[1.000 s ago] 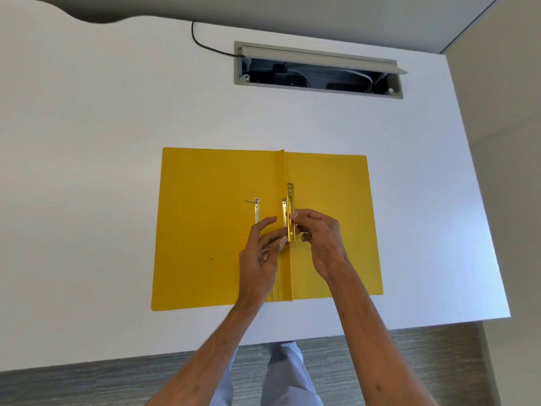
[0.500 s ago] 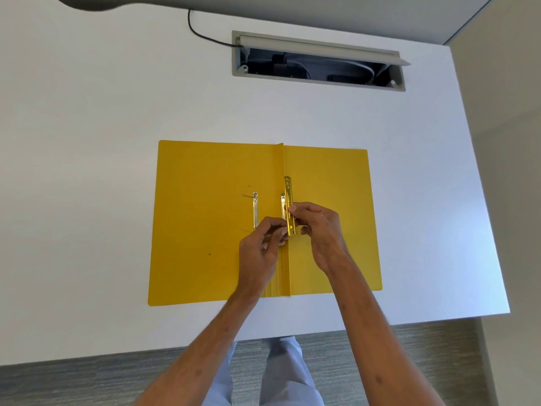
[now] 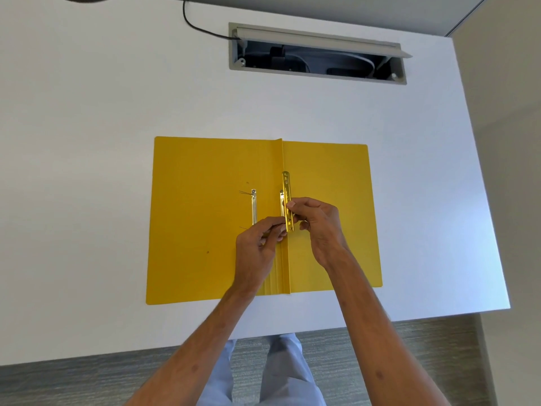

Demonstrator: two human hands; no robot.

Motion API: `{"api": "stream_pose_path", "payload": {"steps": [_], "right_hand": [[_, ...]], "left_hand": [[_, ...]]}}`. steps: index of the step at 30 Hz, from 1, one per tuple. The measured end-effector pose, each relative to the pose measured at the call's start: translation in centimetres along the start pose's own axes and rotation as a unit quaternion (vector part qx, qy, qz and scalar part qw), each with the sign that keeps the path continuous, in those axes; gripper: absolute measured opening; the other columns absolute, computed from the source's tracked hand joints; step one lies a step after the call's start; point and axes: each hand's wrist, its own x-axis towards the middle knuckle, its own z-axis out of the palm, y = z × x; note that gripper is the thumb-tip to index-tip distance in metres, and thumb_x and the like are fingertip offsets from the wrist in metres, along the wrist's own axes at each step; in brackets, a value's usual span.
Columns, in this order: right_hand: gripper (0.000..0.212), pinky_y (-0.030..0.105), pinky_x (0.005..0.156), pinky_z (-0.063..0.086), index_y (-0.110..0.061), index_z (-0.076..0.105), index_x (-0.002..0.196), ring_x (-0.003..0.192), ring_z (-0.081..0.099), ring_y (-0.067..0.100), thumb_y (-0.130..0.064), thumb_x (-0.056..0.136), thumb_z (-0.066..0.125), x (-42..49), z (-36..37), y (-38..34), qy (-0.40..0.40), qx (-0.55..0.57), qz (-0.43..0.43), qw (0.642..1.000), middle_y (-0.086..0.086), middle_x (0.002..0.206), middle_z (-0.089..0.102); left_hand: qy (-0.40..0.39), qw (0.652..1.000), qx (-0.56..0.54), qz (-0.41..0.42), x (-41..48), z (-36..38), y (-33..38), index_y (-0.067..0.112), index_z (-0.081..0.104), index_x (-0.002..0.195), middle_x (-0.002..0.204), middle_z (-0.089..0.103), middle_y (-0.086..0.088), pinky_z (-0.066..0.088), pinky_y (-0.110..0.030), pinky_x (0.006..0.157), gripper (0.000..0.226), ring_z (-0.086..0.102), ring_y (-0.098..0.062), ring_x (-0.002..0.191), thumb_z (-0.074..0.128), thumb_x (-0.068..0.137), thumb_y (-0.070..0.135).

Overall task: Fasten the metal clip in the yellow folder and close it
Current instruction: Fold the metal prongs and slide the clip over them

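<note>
The yellow folder (image 3: 205, 218) lies open and flat on the white table, spine running away from me. A gold metal clip bar (image 3: 287, 194) stands along the spine, pinched between thumb and forefinger of my right hand (image 3: 319, 230). My left hand (image 3: 257, 250) is closed with its fingertips at the bar's lower end, touching the thin metal prong beside it. A second metal strip (image 3: 253, 209) lies on the left cover, apart from both hands.
An open cable tray (image 3: 317, 55) is set into the table at the back, with a black cable (image 3: 199, 27) leading to it. The table's near edge (image 3: 263, 332) runs just below the folder. My legs show under it.
My right hand has slid slightly up the clip bar and my left fingers have curled in tighter at its lower end. The folder has not moved.
</note>
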Motion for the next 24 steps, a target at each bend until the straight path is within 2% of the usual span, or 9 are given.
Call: {"api": "stream_pose_path", "payload": {"steps": [4,10,13,15,18,20,22,24], "right_hand": [[0.013,0.03,0.064,0.039,-0.003,0.086,0.097,0.066,0.056,0.015,-0.011,0.088,0.083,-0.1,0.2,0.2,-0.002,-0.011,-0.005,1.0,0.008,0.082,0.073],[0.005,0.032,0.066,0.039,-0.012,0.088,0.089,0.067,0.057,0.016,-0.01,0.088,0.083,-0.4,0.4,0.7,-0.003,-0.012,-0.005,1.0,0.009,0.079,0.071],[0.006,0.032,0.066,0.04,-0.015,0.087,0.086,0.067,0.058,0.015,-0.011,0.089,0.083,-0.5,0.5,1.1,-0.001,-0.02,-0.006,1.0,0.006,0.075,0.073],[0.004,0.028,0.065,0.043,-0.013,0.087,0.089,0.066,0.059,0.013,-0.012,0.09,0.084,-0.5,0.6,1.4,0.001,-0.032,-0.006,0.999,0.006,0.075,0.073],[0.008,0.016,0.059,0.047,-0.003,0.085,0.096,0.063,0.061,0.008,-0.01,0.092,0.083,-0.5,0.7,1.9,0.013,-0.052,-0.016,0.998,0.007,0.076,0.076],[0.009,0.012,0.057,0.047,-0.004,0.086,0.098,0.066,0.063,0.009,-0.011,0.092,0.083,-0.6,0.7,2.2,0.024,-0.073,-0.026,0.997,0.016,0.081,0.079],[0.009,0.013,0.059,0.049,-0.007,0.086,0.098,0.068,0.066,0.009,-0.014,0.091,0.085,-0.5,0.6,2.5,0.035,-0.098,-0.039,0.994,0.021,0.09,0.082],[0.009,0.023,0.065,0.056,-0.01,0.085,0.095,0.069,0.069,0.01,-0.016,0.089,0.088,-0.4,0.6,2.7,0.047,-0.118,-0.053,0.99,0.019,0.089,0.082]], "left_hand": [[0.0,1.0,0.0,-0.002,-0.1,0.0,0.1,0.019,0.081,0.123,0.11,0.083,0.009,0.07,-0.04,0.09,0.021,0.081,-0.01,0.099,0.069,0.107,0.013],[-0.005,1.0,0.01,-0.014,-0.3,-0.3,-0.1,0.024,0.081,0.123,0.11,0.084,0.012,0.069,-0.045,0.09,0.021,0.081,-0.013,0.101,0.069,0.108,0.015],[-0.014,0.999,0.039,-0.01,-0.5,-0.7,-0.1,0.02,0.081,0.126,0.112,0.082,0.014,0.069,-0.038,0.09,0.022,0.079,-0.006,0.103,0.07,0.108,0.013],[-0.012,0.998,0.064,0.004,-0.8,-1.2,0.0,0.02,0.079,0.128,0.113,0.081,0.015,0.068,-0.033,0.086,0.023,0.078,-0.003,0.103,0.07,0.108,0.013],[0.018,0.994,0.099,0.029,-0.9,-2.0,0.2,0.018,0.076,0.132,0.12,0.08,0.006,0.069,-0.032,0.08,0.025,0.077,-0.009,0.103,0.067,0.109,0.014],[0.04,0.989,0.133,0.057,-0.7,-2.4,0.4,0.015,0.074,0.135,0.123,0.078,0.003,0.068,-0.033,0.079,0.027,0.075,-0.011,0.104,0.066,0.11,0.013],[0.049,0.981,0.168,0.087,-0.1,-2.6,0.7,0.015,0.073,0.135,0.125,0.075,0.001,0.065,-0.035,0.081,0.025,0.071,-0.014,0.107,0.066,0.111,0.017],[0.038,0.972,0.209,0.101,0.7,-2.7,0.9,0.018,0.071,0.137,0.128,0.074,0.003,0.061,-0.035,0.086,0.027,0.065,-0.016,0.114,0.066,0.112,0.025]]}}
